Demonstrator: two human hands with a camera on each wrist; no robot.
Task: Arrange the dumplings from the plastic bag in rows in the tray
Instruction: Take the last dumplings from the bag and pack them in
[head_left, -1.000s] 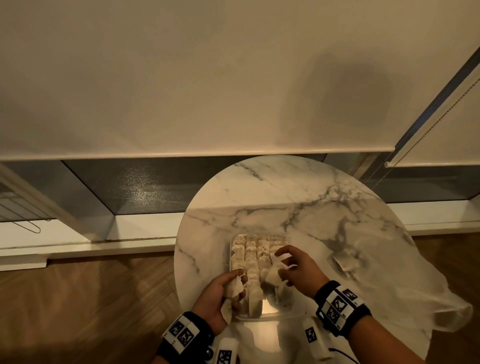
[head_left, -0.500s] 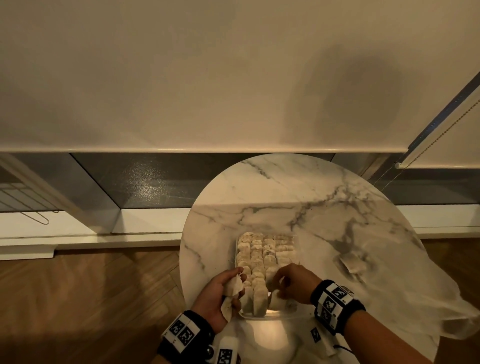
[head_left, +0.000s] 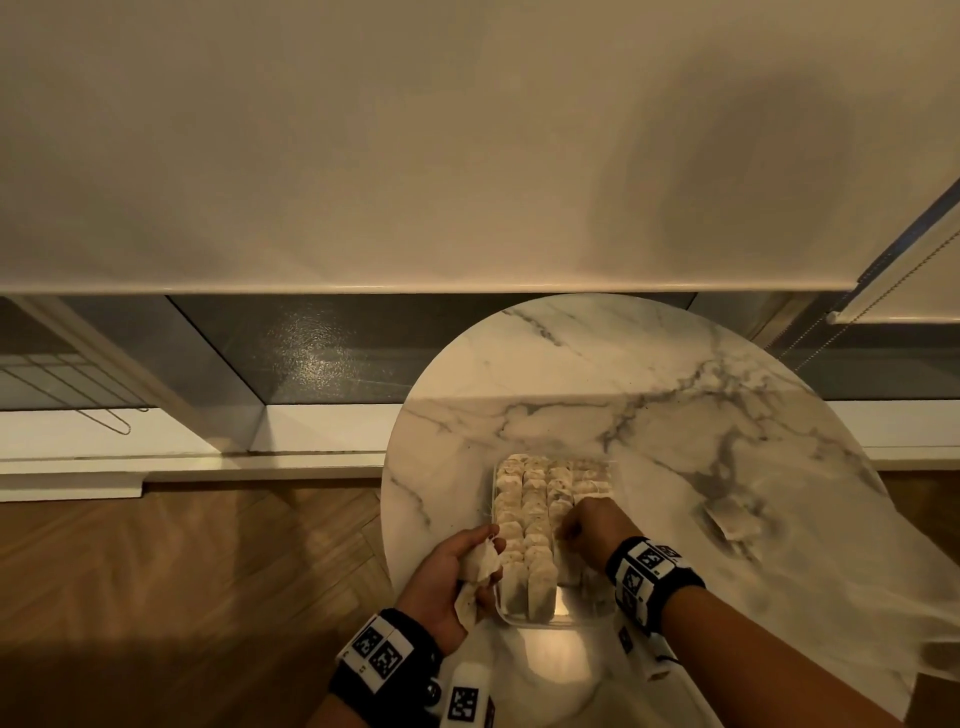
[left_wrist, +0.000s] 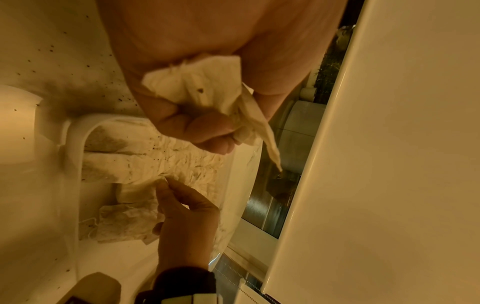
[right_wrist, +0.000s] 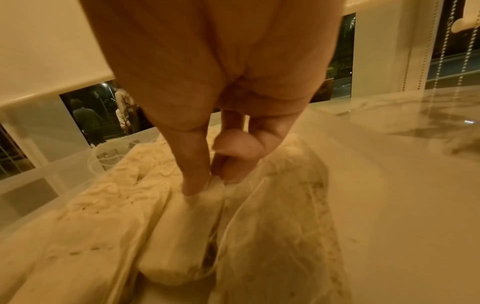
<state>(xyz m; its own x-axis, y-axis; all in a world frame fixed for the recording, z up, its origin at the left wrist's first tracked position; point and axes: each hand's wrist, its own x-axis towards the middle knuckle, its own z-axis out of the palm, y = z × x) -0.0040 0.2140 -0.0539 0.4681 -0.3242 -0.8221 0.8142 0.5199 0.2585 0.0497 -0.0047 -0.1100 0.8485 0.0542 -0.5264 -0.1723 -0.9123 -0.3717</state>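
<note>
A clear plastic tray (head_left: 563, 621) on the round marble table holds several pale, flat dumplings (head_left: 524, 499) standing in rows. My right hand (head_left: 569, 530) reaches down into the tray's right side and pinches the top edge of one dumpling (right_wrist: 197, 207) among the rows. My left hand (head_left: 480, 566) stays at the tray's left rim, gripping a couple of dumplings (left_wrist: 207, 90) in its curled fingers. The clear plastic bag (head_left: 831, 571) lies on the table to the right, with one dumpling (head_left: 732, 522) still inside it.
The table (head_left: 571, 374) stands against a low window sill under a drawn roller blind (head_left: 415, 156). Wooden floor (head_left: 182, 571) lies to the left. A bead chain (head_left: 893, 280) hangs at the far right. The bag drapes over the table's right edge.
My right hand has come down from above the tray into its right side, lowering its dumpling among the rows. The left hand has kept its place and its hold.
</note>
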